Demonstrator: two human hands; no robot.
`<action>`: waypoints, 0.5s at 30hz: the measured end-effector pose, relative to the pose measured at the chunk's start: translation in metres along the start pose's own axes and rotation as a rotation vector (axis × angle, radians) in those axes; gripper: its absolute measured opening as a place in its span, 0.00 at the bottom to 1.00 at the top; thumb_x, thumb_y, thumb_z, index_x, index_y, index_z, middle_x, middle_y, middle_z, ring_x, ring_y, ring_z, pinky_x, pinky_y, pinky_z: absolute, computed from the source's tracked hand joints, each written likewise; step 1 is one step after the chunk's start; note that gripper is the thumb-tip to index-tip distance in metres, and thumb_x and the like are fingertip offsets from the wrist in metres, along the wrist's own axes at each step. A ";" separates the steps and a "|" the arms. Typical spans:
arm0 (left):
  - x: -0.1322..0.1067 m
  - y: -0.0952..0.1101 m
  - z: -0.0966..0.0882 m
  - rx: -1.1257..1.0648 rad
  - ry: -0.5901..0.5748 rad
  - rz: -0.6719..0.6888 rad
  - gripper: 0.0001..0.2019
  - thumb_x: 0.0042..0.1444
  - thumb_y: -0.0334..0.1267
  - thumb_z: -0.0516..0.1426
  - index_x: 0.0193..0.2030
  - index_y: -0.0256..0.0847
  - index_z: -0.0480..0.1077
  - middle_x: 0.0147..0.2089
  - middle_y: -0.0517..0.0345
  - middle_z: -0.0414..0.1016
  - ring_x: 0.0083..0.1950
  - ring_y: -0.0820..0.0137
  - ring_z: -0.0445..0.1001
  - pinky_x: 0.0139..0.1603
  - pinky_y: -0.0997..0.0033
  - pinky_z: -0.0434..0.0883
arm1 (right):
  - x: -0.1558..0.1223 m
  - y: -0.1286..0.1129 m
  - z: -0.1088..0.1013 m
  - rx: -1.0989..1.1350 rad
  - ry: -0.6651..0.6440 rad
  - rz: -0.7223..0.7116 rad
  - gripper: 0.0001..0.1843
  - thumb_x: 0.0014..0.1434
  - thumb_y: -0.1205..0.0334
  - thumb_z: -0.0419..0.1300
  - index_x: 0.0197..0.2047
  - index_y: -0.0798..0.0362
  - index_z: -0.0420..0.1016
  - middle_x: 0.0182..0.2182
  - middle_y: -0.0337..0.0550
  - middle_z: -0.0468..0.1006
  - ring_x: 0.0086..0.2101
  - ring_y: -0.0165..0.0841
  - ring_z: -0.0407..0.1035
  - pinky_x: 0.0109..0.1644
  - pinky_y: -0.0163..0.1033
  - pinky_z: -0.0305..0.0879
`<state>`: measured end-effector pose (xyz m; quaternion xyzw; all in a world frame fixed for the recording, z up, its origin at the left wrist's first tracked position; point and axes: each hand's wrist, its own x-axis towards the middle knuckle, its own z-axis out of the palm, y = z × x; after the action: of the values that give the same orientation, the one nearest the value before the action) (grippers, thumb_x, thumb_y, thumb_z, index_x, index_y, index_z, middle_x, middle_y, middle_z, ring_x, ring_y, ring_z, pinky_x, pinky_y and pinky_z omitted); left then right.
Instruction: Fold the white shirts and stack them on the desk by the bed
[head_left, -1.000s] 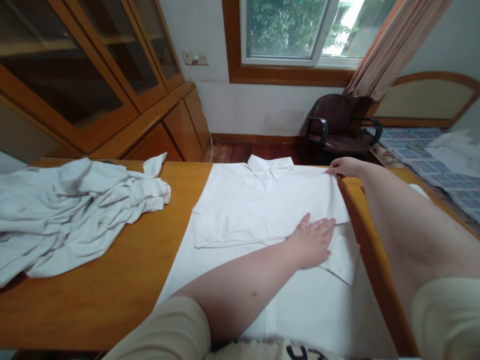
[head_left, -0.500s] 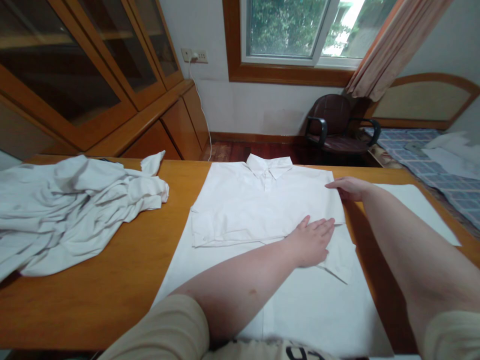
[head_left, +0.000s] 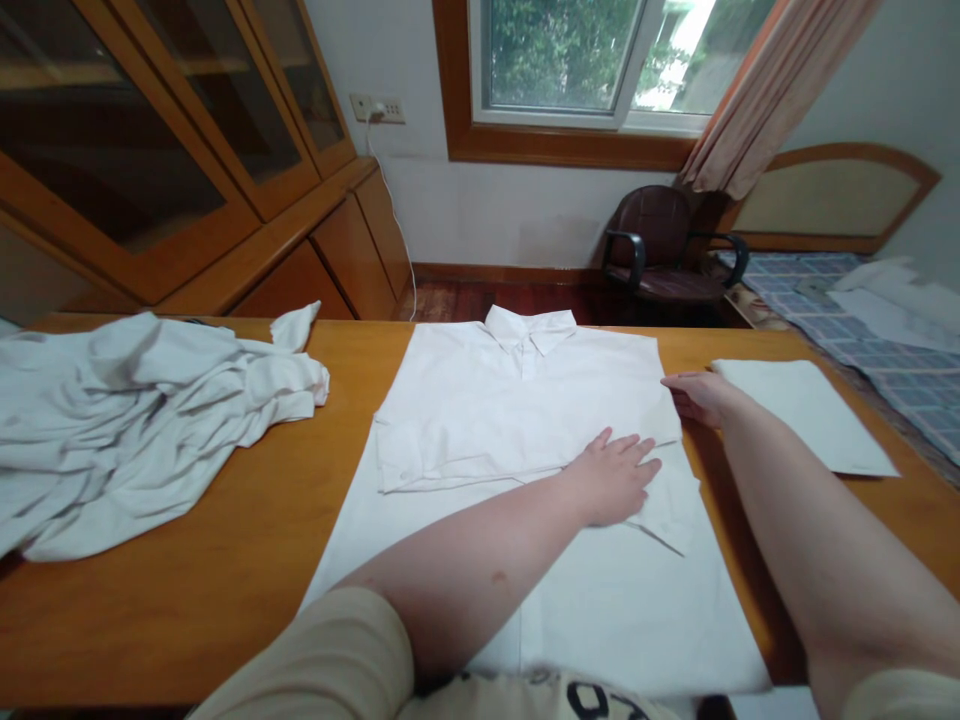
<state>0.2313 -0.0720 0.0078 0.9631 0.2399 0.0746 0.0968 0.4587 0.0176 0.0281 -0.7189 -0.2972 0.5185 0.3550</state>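
Left hand [head_left: 611, 475] flat on shirt [head_left: 510, 400]

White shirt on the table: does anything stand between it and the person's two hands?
Nothing visible does. The left hand lies flat on the white shirt, and the right hand touches its right edge.

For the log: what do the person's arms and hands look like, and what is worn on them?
Both forearms are bare to above the elbow. The left hand and right hand wear no gloves, and no watch, ring or bracelet shows. Short, loose beige sleeves cover the upper arms: the left sleeve and the right sleeve. The top's front bears dark lettering.
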 end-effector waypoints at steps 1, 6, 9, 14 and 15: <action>0.000 0.000 0.000 -0.003 -0.002 -0.003 0.24 0.63 0.40 0.46 0.65 0.37 0.56 0.72 0.48 0.49 0.70 0.60 0.50 0.67 0.49 0.50 | -0.003 0.001 0.000 0.003 -0.007 0.015 0.06 0.58 0.71 0.58 0.30 0.52 0.68 0.25 0.42 0.78 0.22 0.28 0.72 0.26 0.30 0.70; 0.000 -0.001 0.001 -0.017 -0.010 -0.007 0.24 0.63 0.41 0.46 0.65 0.37 0.57 0.71 0.48 0.50 0.70 0.60 0.50 0.67 0.50 0.49 | -0.018 0.008 -0.004 -0.141 -0.223 0.094 0.09 0.50 0.63 0.67 0.35 0.52 0.73 0.31 0.46 0.80 0.30 0.34 0.75 0.31 0.33 0.73; 0.000 -0.001 0.001 -0.022 -0.018 -0.004 0.24 0.63 0.41 0.46 0.65 0.37 0.56 0.71 0.48 0.50 0.70 0.60 0.49 0.67 0.49 0.49 | -0.024 0.015 -0.007 -0.192 -0.229 0.081 0.08 0.50 0.60 0.66 0.32 0.51 0.73 0.32 0.45 0.80 0.31 0.35 0.75 0.32 0.34 0.73; 0.001 -0.002 0.003 -0.024 -0.019 -0.009 0.25 0.63 0.42 0.46 0.65 0.37 0.56 0.71 0.48 0.51 0.71 0.61 0.48 0.68 0.50 0.48 | -0.036 0.017 -0.011 -0.269 -0.218 0.021 0.11 0.49 0.54 0.66 0.31 0.50 0.72 0.34 0.47 0.80 0.34 0.36 0.75 0.33 0.35 0.73; 0.001 -0.002 0.003 -0.023 -0.020 -0.008 0.24 0.64 0.42 0.45 0.65 0.37 0.56 0.71 0.48 0.51 0.71 0.61 0.49 0.68 0.50 0.48 | -0.039 0.016 -0.011 -0.299 -0.241 0.016 0.12 0.47 0.54 0.67 0.31 0.51 0.72 0.35 0.47 0.80 0.34 0.36 0.75 0.33 0.34 0.73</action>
<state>0.2319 -0.0699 0.0043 0.9616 0.2419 0.0674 0.1107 0.4596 -0.0246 0.0378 -0.6986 -0.4056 0.5538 0.2018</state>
